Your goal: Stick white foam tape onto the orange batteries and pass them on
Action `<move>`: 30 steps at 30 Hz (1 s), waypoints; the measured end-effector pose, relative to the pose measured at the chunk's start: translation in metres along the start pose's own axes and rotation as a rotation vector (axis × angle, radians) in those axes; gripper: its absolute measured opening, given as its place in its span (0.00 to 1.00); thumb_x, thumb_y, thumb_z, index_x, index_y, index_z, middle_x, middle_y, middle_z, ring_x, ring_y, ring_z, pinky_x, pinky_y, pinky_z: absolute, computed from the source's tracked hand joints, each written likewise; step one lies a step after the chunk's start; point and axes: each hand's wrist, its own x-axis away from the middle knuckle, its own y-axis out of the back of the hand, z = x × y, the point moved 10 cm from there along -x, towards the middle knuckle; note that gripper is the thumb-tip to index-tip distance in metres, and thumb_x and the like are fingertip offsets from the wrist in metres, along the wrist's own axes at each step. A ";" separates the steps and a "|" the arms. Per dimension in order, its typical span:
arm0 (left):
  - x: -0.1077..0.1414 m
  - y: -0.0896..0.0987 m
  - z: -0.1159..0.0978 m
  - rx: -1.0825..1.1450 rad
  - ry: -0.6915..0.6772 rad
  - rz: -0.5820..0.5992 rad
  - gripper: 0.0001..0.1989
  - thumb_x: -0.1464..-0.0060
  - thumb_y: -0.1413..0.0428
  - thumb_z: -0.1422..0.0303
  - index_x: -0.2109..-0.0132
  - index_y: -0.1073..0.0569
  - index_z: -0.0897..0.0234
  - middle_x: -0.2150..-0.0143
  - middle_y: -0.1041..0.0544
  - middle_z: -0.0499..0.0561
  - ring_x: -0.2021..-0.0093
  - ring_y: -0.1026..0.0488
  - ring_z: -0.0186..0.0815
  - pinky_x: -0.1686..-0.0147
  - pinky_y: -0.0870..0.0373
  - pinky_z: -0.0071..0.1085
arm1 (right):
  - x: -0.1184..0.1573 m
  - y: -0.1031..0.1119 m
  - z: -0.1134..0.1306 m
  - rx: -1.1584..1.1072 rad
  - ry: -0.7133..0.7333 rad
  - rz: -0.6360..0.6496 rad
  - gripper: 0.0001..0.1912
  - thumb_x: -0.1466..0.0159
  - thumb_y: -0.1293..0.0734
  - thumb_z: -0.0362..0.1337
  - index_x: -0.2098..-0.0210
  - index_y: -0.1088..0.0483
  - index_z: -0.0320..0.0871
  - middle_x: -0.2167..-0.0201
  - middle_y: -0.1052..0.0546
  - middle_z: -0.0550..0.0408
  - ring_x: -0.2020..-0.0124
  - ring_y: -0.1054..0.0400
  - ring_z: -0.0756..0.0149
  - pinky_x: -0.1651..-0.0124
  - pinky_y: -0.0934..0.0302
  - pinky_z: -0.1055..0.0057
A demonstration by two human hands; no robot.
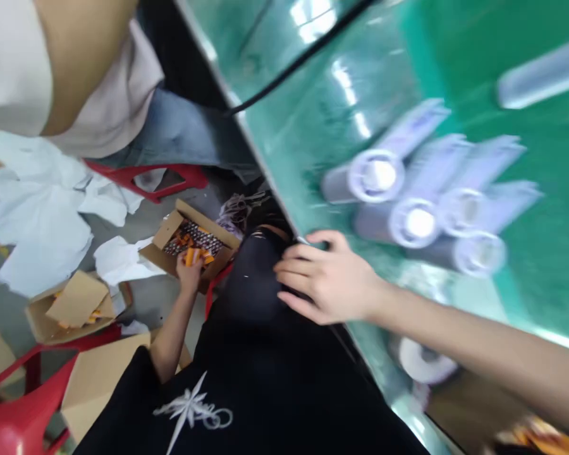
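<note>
Matt cardboard box (209, 222); glossy (nearly mirror-like) tabletop (289, 126); shiny plastic chair (9, 414).

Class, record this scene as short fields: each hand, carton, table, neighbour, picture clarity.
Left hand: holding orange pieces at the carton
Right hand: by the table edge, fingers loosely bent; contact unclear
Carton: open, more orange pieces inside
Table: green, bearing four cylinders with pale ring ends
Neighbour: pale top, blue jeans
Clarity: table side blurred

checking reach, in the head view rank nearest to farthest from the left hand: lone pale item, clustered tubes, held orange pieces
1. Orange pieces, in the left hand
2. Clustered tubes, to its right
3. Lone pale item, far upper right
</note>
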 end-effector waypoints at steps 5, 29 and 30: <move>0.081 0.049 -0.125 0.208 -0.271 -0.039 0.32 0.61 0.27 0.55 0.54 0.35 0.57 0.58 0.26 0.46 0.57 0.21 0.42 0.43 0.22 0.53 | -0.010 0.013 0.006 -0.136 0.059 0.150 0.16 0.26 0.33 0.50 0.60 0.19 0.47 0.53 0.15 0.57 0.42 0.28 0.57 0.29 0.58 0.43; 0.542 -0.110 -0.382 0.161 -1.732 1.312 0.12 0.30 0.45 0.72 0.46 0.19 0.61 0.41 0.19 0.57 0.35 0.25 0.41 0.30 0.32 0.40 | 0.206 0.176 0.086 0.349 -0.316 -0.017 0.16 0.23 0.39 0.41 0.55 0.20 0.45 0.60 0.17 0.51 0.57 0.24 0.59 0.55 0.35 0.63; 0.523 -0.097 -0.372 0.209 -1.702 1.280 0.12 0.29 0.46 0.71 0.49 0.18 0.62 0.45 0.17 0.56 0.40 0.22 0.38 0.34 0.29 0.35 | 0.196 0.166 0.079 0.344 -0.272 -0.042 0.15 0.23 0.39 0.41 0.55 0.20 0.46 0.60 0.16 0.51 0.58 0.24 0.60 0.56 0.35 0.64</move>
